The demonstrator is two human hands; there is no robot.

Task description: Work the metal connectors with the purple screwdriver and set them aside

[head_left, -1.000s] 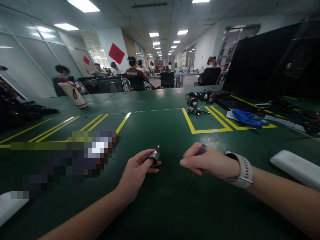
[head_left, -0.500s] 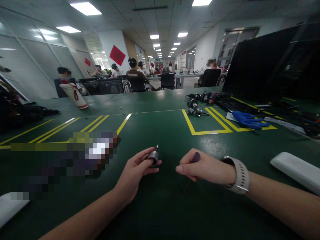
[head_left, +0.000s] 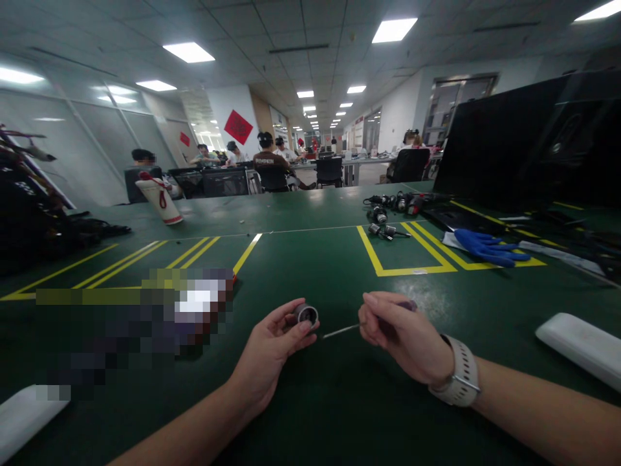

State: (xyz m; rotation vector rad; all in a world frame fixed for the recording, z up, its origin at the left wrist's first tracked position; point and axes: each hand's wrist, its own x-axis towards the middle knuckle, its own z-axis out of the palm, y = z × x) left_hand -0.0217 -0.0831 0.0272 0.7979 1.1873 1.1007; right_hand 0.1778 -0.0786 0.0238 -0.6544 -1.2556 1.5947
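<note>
Between the thumb and fingers of my left hand (head_left: 274,343) is a small round metal part (head_left: 306,314), its hollow end turned toward me and to the right. My right hand (head_left: 395,330) is closed around the dark handle of a screwdriver (head_left: 342,331). The thin shaft points left, its tip close to my left fingertips and apart from the metal part's opening. Most of the handle is hidden in my fingers. Both hands are held above the green table (head_left: 310,414).
Several metal parts (head_left: 383,230) lie in and behind a yellow-taped box. Right of them is a blue glove (head_left: 488,248), near a large black screen (head_left: 514,136). White blocks (head_left: 579,346) lie at both sides. A pale cup (head_left: 161,202) leans at the back left. People sit beyond the table.
My left hand has turned the metal part so its open end faces me. My right hand has swung the screwdriver from pointing down to pointing left toward the part.
</note>
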